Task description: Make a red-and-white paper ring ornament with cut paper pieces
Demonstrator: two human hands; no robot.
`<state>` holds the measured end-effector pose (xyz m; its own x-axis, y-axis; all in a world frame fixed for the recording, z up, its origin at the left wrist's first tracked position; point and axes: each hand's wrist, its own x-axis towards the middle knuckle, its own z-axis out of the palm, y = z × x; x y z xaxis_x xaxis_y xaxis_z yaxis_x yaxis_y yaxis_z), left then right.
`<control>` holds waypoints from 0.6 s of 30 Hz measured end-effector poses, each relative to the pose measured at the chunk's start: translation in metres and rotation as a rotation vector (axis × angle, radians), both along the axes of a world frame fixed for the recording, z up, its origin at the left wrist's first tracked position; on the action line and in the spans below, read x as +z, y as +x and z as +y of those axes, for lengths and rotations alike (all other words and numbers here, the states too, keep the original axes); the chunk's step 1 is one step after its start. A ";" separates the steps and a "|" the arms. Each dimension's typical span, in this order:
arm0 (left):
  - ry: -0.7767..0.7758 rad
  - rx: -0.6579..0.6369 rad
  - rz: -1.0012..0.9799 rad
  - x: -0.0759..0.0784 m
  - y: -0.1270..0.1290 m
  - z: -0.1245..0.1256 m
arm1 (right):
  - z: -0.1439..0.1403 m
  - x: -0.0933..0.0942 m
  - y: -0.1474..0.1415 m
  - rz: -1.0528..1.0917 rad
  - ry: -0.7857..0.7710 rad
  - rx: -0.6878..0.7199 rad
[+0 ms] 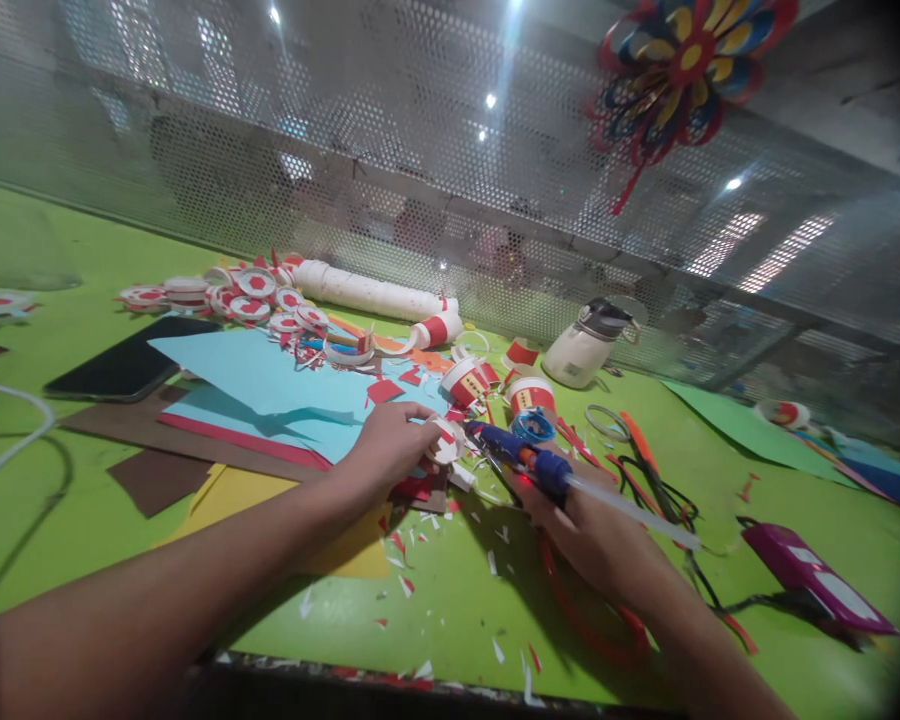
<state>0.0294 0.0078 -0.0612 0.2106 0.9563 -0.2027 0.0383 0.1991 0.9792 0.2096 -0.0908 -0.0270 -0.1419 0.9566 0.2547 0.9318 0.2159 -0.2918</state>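
My left hand (391, 442) pinches a small white paper-cup base (448, 441), round and low-rimmed, above the middle of the table. Closed around a blue glue gun (516, 450) is my right hand (581, 515). The gun's nozzle points left, close to the cup base; whether they touch I cannot tell. From the gun's back end a long translucent glue stick (637, 512) sticks out, and a small red light glows on its underside. Just behind my hands lie cut red and white paper cups (463, 382).
Light blue paper (270, 375), brown and yellow sheets lie left, beside a black phone (131, 360). Behind are a pile of cup bases (255, 285), a stack of white cups (375, 290) and a white jug (581, 345). Orange-handled scissors (639, 440), cords and a purple box (817, 578) lie right.
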 end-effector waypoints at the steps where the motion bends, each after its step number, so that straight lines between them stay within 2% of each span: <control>1: 0.005 0.000 -0.004 0.000 0.000 0.000 | 0.000 0.000 -0.001 0.005 -0.006 0.009; 8: 0.043 -0.037 0.018 -0.002 0.000 0.000 | 0.002 -0.003 -0.003 -0.012 -0.012 0.027; 18: 0.030 -0.021 0.005 0.003 0.001 -0.004 | 0.001 -0.004 -0.007 0.002 -0.030 0.000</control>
<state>0.0304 0.0043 -0.0583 0.2302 0.9572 -0.1754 0.0471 0.1691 0.9845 0.2030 -0.0896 -0.0313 -0.1413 0.9639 0.2259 0.9313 0.2068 -0.2999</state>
